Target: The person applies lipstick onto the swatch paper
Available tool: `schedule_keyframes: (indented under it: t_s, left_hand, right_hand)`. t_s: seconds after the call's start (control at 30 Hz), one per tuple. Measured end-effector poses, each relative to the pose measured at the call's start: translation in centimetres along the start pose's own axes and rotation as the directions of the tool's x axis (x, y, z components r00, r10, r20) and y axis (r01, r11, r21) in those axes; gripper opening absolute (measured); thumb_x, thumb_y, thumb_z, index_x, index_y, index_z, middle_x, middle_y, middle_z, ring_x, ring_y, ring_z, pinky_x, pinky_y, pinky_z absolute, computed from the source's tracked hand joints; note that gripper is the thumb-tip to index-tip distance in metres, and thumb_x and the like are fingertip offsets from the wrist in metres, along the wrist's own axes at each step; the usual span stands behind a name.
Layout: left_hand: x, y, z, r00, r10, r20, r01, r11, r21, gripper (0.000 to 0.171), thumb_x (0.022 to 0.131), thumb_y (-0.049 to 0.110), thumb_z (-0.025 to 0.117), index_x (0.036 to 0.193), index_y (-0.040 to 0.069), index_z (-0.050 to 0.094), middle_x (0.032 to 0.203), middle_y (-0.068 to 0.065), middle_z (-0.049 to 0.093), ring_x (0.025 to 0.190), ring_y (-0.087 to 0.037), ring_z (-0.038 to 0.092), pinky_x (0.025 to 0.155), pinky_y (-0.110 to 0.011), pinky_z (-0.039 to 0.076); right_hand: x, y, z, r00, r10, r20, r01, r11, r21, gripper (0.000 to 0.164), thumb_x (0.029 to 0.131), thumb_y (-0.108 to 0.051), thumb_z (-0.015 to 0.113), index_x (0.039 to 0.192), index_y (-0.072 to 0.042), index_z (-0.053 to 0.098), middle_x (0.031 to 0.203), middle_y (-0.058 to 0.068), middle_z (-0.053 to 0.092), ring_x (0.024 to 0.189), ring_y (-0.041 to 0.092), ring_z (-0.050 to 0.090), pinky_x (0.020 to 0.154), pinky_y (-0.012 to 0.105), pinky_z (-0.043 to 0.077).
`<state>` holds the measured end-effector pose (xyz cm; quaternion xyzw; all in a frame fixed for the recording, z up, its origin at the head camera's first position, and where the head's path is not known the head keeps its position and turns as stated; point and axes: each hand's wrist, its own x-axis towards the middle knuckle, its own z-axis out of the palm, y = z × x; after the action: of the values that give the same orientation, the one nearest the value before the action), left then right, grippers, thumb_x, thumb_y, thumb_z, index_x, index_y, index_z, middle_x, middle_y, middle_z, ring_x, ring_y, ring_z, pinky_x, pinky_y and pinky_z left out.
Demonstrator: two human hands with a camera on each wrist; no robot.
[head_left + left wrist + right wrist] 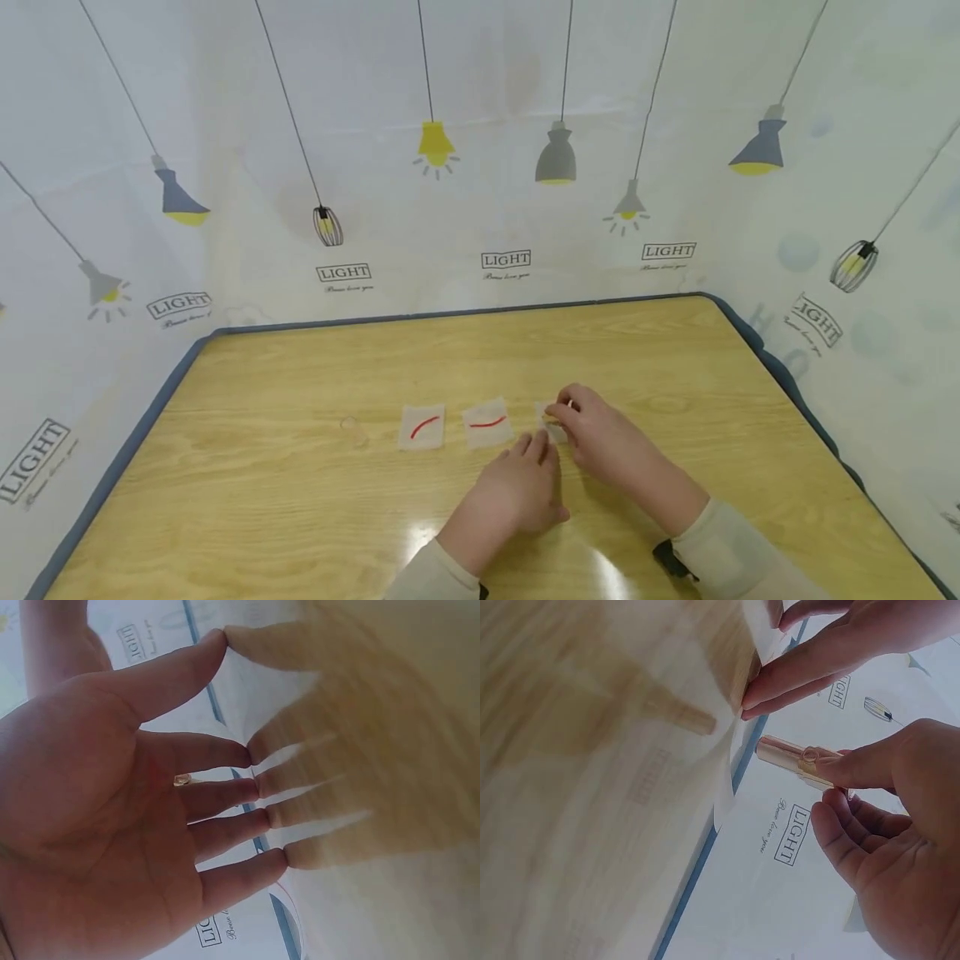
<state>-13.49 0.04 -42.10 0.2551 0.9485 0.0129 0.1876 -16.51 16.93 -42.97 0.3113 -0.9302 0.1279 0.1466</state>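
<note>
Three papers lie in a row on the desk [300, 500]: the left paper [422, 435] and the middle paper [487, 433] each carry one curved red line [423, 426], while the right paper [541, 410] is partly hidden behind the hands, so I cannot tell what is on it. The right hand [603, 433] pinches a gold tube [784, 755] between thumb and curled fingers, over the right paper; its free end appears to be apart from the surface. The left hand [519, 492] has its fingers straight and spread, holding nothing, with the tips down at the near side of this paper; whether they touch paper or only desk, I cannot tell. For the step in hand, which I judge to be bringing the tube to the paper, it is good to press one edge flat, keep the left fingers out of its way, and lower it gently.
</note>
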Motion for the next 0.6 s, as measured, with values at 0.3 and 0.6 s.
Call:
schedule_keyframes:
  t_s: [0.3, 0.6]
  left_hand:
    - [-0.13, -0.05, -0.14, 1.0, 0.015, -0.009, -0.015, 1.0, 0.008, 0.087, 0.097, 0.057, 0.072, 0.165, 0.012, 0.041, 0.177, -0.006, 0.03, 0.163, -0.026, 0.032, 0.127, -0.04, 0.041]
    - [-0.05, -0.56, -0.21, 1.0, 0.01, -0.004, -0.01, 1.0, -0.01, 0.089, 0.097, 0.056, 0.073, 0.166, 0.011, 0.038, 0.177, -0.007, 0.029, 0.163, -0.026, 0.032, 0.127, -0.039, 0.04]
  right_hand:
    - [-0.16, -0.63, -0.37, 0.999, 0.019, -0.032, -0.019, 1.0, 0.008, 0.03, 0.093, 0.01, 0.072, 0.12, -0.003, 0.075, 0.115, 0.016, 0.064, 0.095, 0.022, 0.065, 0.074, 0.031, 0.06]
    - [0.37, -0.94, 0.29, 1.0, 0.001, 0.025, -0.002, 0.999, 0.039, 0.034, 0.091, 0.013, 0.072, 0.121, -0.003, 0.075, 0.113, 0.014, 0.063, 0.095, 0.022, 0.063, 0.073, 0.03, 0.059]
